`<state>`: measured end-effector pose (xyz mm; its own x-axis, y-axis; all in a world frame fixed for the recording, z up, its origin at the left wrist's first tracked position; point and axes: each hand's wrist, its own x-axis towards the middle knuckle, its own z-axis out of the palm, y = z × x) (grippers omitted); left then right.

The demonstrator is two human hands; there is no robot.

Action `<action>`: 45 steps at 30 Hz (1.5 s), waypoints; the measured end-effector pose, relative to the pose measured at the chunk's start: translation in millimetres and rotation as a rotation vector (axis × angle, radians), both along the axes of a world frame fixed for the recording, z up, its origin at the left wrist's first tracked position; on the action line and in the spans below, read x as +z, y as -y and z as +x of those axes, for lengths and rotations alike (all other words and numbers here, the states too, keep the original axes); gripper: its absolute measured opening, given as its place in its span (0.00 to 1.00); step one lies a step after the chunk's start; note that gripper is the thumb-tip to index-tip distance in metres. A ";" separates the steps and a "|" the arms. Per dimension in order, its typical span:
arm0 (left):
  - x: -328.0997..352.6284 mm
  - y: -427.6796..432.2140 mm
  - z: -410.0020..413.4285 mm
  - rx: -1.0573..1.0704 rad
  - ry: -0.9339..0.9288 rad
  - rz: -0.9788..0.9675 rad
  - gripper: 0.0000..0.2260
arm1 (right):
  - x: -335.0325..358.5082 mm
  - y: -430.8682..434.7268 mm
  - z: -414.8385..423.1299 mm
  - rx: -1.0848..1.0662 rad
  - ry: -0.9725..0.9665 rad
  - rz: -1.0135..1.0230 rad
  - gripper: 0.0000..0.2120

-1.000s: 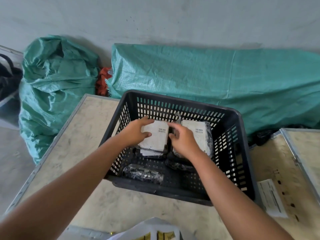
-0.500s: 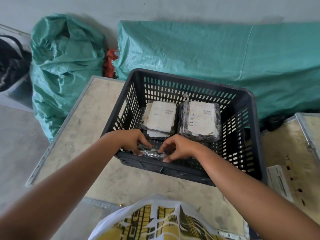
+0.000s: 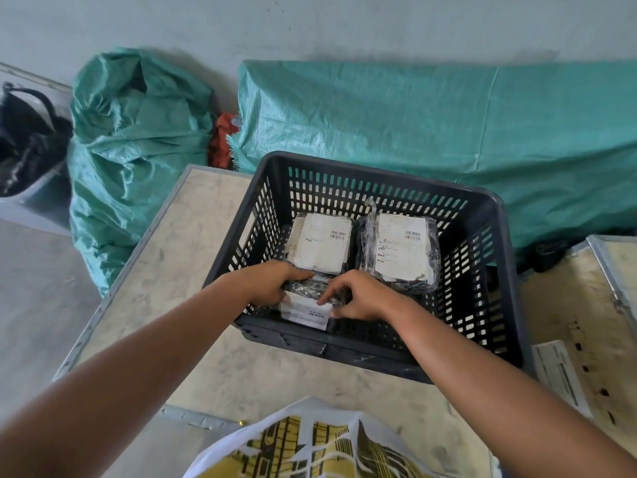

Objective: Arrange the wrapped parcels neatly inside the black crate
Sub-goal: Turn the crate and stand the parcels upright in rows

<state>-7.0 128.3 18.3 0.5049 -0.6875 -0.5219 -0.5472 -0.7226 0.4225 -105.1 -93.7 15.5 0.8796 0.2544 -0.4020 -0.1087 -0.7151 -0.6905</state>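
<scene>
Inside the black crate [image 3: 489, 236], near its front wall, we hold a small wrapped parcel [image 3: 305, 307] with both hands. Our left hand [image 3: 272, 282] grips its left end, thumb over the top of the dark plastic wrap. Our right hand [image 3: 358, 298] pinches its right end, fingertips curled onto the wrap above the white label. Two larger parcels lie flat side by side at the back of the crate: the left parcel [image 3: 320, 244] and the right parcel [image 3: 401, 250], both label up and touching or nearly so. The crate sits on a pale table [image 3: 179, 263]. Green sacks [image 3: 396, 115] rest against the wall behind it. A paper slip [image 3: 560, 374] lies to the crate's right.
</scene>
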 end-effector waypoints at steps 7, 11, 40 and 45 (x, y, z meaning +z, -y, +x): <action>38.6 -6.7 -1.0 0.156 0.026 -0.465 0.27 | 25.5 15.7 -7.3 -0.292 0.295 0.181 0.12; 67.4 -4.3 -2.3 0.241 0.043 -0.722 0.26 | 56.9 16.3 -7.0 -0.350 0.411 0.262 0.14; 44.8 41.1 24.2 0.692 -0.419 -1.015 0.27 | 56.4 25.1 31.3 -0.450 0.354 0.253 0.39; 9.3 50.2 44.5 0.593 -0.197 -0.681 0.31 | 19.7 17.6 44.3 -0.509 0.217 0.234 0.48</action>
<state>37.4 78.1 27.6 0.8174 -0.5352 -0.2133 -0.0404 -0.4226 0.9054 -60.7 -111.3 35.2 0.9698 -0.1607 -0.1833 -0.2364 -0.4366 -0.8680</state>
